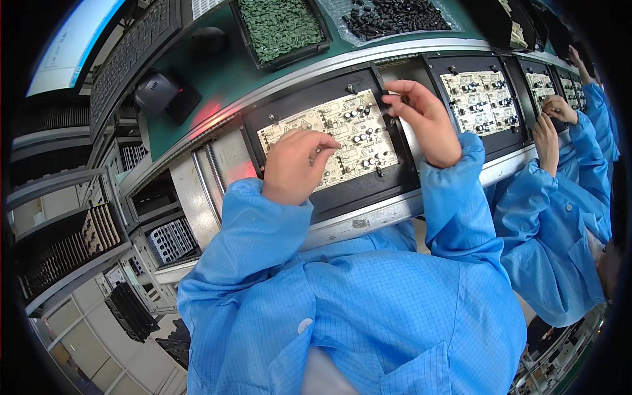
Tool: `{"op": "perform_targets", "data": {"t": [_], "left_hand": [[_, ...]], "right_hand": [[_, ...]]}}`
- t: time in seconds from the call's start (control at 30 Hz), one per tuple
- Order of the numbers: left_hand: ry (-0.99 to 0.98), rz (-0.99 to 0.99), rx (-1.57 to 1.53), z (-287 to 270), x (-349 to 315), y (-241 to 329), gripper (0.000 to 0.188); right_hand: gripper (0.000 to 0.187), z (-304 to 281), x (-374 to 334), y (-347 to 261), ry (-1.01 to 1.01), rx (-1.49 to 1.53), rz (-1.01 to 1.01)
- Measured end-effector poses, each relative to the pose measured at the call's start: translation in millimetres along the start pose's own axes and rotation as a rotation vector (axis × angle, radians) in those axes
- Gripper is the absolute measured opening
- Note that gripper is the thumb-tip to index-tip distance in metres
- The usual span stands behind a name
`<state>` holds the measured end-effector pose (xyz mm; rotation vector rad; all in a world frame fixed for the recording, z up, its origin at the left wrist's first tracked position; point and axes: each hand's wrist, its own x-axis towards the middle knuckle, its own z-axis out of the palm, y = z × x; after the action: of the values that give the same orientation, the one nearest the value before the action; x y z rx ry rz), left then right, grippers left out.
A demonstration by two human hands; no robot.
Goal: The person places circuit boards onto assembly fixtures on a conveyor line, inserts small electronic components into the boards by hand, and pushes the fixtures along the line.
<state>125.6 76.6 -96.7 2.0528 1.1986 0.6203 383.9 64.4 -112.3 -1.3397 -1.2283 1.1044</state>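
Note:
A cream panel of circuit boards (342,172) lies in a black carrier frame (342,204) in front of me. Several black capacitors (359,139) stand on its right part. My left hand (295,166) is over the panel's left half, thumb and forefinger pinched together close to the surface. Whatever they hold is too small and hidden to name. Off the frame's upper right corner, my right hand (429,122) is raised with its fingers curled. A small dark part (404,100) shows between them; its exact kind is unclear.
Beyond the frame are a tray of green parts (280,29) and a plastic bag of black capacitors (395,18). A barcode scanner (157,91) and keyboard (135,56) are at left. Further carriers (484,99) follow along the rail at right, where a co-worker's hands (553,125) work.

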Motion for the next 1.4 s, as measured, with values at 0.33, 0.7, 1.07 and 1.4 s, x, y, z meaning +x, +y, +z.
{"op": "perform_targets", "data": {"t": [0.33, 0.7, 1.07, 1.4], "left_hand": [[0.048, 0.168, 0.041, 13, 0, -9, 0.009], [0.009, 0.239, 0.021, 4, -1, -5, 0.022], [-0.036, -0.324, -0.852, -1, -7, -18, 0.021], [-0.051, -0.309, -0.759, -1, -9, -22, 0.018]], "right_hand": [[0.028, -17, -20, -15, -0.060, 0.053, 0.379], [0.014, 11, -48, -11, 0.083, -0.555, -0.123], [0.015, 14, -52, -1, 0.234, -0.921, -0.363], [0.013, 8, -40, -5, 0.165, -1.059, -0.524]]}}
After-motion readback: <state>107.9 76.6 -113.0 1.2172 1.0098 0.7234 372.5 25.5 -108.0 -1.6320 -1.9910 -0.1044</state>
